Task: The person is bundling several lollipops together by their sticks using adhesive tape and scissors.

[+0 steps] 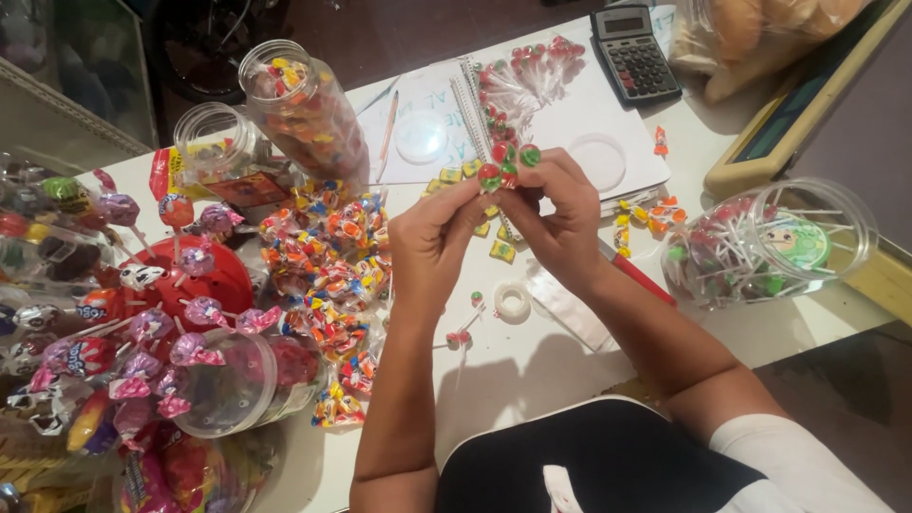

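From the head view, you have both hands raised above the white tabletop, close together and pinched on one small bunch of lollipops. Your left hand grips the sticks from one side and your right hand from the other, so the round red-and-green heads stand upright and bunched — a hold that keeps the thin sticks lined up.

The heads look glossy under clear wrap. Behind them, more of the same lollipops fan out on an open spiral notebook, beside a dark calculator. A roll of clear tape lies just below your hands, within easy reach.

To your left, crinkly wrapped candies lie in a loose heap by a tall clear jar. To your right, a plastic jar lies on its side — white sticks show through its wall.
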